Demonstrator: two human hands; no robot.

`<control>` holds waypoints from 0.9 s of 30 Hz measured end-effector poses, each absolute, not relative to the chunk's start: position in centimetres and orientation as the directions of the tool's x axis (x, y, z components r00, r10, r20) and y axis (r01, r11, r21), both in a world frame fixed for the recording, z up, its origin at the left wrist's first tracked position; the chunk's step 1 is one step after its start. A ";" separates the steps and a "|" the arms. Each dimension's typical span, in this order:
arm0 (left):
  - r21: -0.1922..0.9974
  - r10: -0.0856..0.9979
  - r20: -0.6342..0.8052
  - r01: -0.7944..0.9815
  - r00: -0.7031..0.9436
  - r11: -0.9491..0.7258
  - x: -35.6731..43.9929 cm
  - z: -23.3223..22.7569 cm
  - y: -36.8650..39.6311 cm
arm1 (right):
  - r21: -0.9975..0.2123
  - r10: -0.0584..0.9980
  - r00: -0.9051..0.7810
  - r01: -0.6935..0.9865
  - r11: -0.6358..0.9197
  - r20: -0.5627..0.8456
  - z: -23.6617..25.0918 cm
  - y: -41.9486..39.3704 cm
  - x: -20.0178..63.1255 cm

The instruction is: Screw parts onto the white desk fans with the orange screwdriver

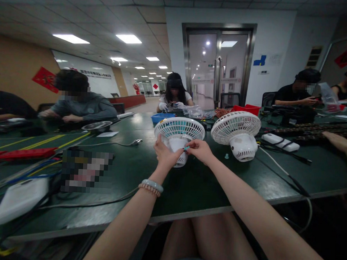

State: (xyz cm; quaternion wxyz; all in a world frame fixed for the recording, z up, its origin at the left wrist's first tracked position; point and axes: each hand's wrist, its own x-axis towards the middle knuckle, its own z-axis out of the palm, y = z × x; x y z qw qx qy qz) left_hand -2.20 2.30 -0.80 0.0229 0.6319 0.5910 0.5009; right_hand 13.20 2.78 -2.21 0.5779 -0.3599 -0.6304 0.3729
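Observation:
A white electric fan head rests on the green table in front of me, its round grille facing away and its motor housing toward me. My left hand is closed around the near left side of that housing. Against the housing's right side, my right hand pinches a small teal piece, partly hidden by the fingers. To the right stands a second white fan head with a white cord. Another small teal piece lies on the table between the two fans.
Behind the fans are a blue tray and a red bin. A white power strip lies right; a plug and cables lie left, near a white box. Co-workers sit around the table; a bare arm reaches in at right.

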 end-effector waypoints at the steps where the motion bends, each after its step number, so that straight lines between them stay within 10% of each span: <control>1: 0.619 0.771 0.605 0.727 -0.200 -0.297 -2.2 -0.8 2.3 | -0.884 0.883 -0.071 0.025 0.466 0.463 -2.2 2.7 13.2; 27: 0.638 0.813 0.523 0.749 -0.254 -0.177 -1.0 0.0 1.4 | -0.705 0.781 -0.064 0.390 0.593 0.621 -1.6 1.4 14.0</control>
